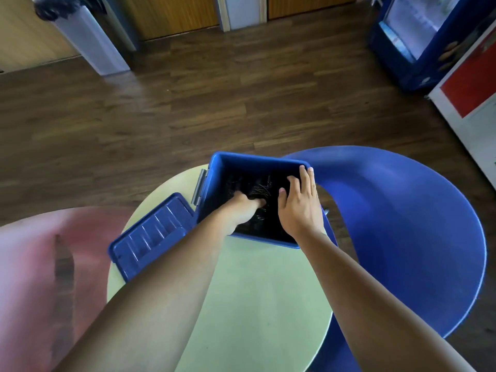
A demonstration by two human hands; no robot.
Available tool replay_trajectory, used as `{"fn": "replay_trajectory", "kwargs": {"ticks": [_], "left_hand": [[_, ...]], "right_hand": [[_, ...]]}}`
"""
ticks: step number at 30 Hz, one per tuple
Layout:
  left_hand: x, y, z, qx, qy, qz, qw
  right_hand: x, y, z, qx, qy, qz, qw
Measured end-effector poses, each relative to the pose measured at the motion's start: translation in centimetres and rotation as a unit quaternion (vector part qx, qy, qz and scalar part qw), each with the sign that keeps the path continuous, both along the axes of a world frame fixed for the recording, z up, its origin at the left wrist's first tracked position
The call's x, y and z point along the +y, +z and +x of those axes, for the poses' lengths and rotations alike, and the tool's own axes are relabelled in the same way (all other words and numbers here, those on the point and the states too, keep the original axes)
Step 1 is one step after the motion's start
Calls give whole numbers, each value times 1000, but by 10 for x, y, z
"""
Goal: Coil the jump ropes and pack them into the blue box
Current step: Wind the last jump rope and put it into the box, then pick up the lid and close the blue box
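As you reach in, table [255,291]: round, pale green, under both your forearms.
Blue chair [402,224]: right of your right hand, past the table edge.
Blue box [214,183]: open, both your hands at it.
Lid [153,234]: left of your left wrist, just beside box.
Jump ropes [257,189]: black, inside box, under your left hand.
Right hand [300,208]: released, fingers straight along box's right rim, thumb inside.
Left hand [244,208]: down on ropes; fingers hidden, can't tell if grasping.

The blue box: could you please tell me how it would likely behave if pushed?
Its straight plastic walls suggest the blue box is stiff. Sitting at the far edge of the table, it could slide off.
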State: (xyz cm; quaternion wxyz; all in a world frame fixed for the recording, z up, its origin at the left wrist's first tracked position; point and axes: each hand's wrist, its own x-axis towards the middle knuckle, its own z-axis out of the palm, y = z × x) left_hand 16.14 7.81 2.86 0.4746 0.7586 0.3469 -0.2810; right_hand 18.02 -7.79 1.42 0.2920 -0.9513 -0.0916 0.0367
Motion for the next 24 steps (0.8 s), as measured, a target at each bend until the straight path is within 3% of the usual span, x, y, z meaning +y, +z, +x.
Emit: {"fn": "replay_trajectory", "kwargs": {"ticks": [3,6,10,17,20,24], "left_hand": [[-9,5,-1,14,-94,57,994],[-21,12,3,2,-104,111,988],[-30,12,3,-27,-61,112,991],[-26,4,-1,47,-121,133,983],[-14,12,-2,33,-120,88,988],[-4,23,-1,13,-150,103,983]], "right_hand": [[0,0,2,12,-18,48,999],[-1,1,2,19,-30,88,996],[-3,2,0,25,-35,113,993],[-6,0,0,22,-39,129,991],[-8,2,0,23,-21,116,993],[-12,2,1,25,10,87,996]]}}
